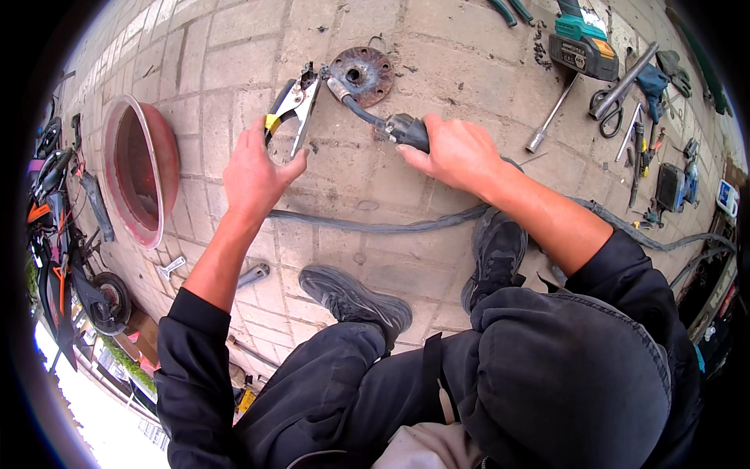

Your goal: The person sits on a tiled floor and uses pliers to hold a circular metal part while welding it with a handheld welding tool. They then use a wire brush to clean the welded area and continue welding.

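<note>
At the far left stands a black and orange vehicle point(56, 273), and next to it a red, hollow round rim point(169, 168) tilts open toward it. The left forearm rises from the lower edge, leaning a little right, its black sleeve point(191, 336) ending well below the wrist. The left hand point(254, 173) points away from the body, thumb and fingers apart, spanning the handle ends of a silver clamp point(293, 102) with black and yellow on one handle. The fingers meet the yellow part; whether the thumb presses the other handle I cannot tell. The clamp's nose points up, just beside a rusty round plate point(380, 78) with holes, lying on the paving.

Over the plate's lower edge lies the metal-ended tip of a short dark lead point(359, 111), which runs into a black cylindrical holder point(410, 133). The right hand point(462, 152) is closed around this holder, thumb along its near side, knuckles up; its forearm slants in from the lower right. Behind the wrist, a long grey cable point(375, 226) crosses the paving. Farther right lie a teal cordless tool point(580, 48) and scissors point(608, 113).
</note>
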The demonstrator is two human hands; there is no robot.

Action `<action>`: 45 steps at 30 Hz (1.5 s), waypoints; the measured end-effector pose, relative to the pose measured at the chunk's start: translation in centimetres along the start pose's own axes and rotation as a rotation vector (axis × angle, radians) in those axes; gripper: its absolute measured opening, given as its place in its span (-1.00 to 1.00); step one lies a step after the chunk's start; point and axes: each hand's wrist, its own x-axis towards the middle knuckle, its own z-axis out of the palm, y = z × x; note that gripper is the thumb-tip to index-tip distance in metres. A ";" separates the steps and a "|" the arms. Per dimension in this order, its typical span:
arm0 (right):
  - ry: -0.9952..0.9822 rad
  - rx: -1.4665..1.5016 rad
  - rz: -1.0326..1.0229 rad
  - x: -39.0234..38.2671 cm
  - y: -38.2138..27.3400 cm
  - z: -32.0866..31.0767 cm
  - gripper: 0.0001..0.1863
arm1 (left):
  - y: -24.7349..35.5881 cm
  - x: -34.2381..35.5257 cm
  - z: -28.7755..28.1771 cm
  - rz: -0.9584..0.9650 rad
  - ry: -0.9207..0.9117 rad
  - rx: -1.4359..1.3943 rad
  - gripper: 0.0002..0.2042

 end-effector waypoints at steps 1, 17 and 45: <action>-0.007 -0.001 0.000 0.0 -0.2 -0.1 -0.40 | -0.1 0.0 0.0 0.001 0.003 0.000 -0.19; 0.042 0.124 -0.029 -0.3 0.2 -0.1 -0.41 | 0.0 0.0 0.0 0.003 -0.008 0.037 -0.17; 0.571 0.291 -0.069 -2.6 4.0 0.4 -0.43 | 0.1 0.4 -0.9 0.028 -0.035 0.020 -0.14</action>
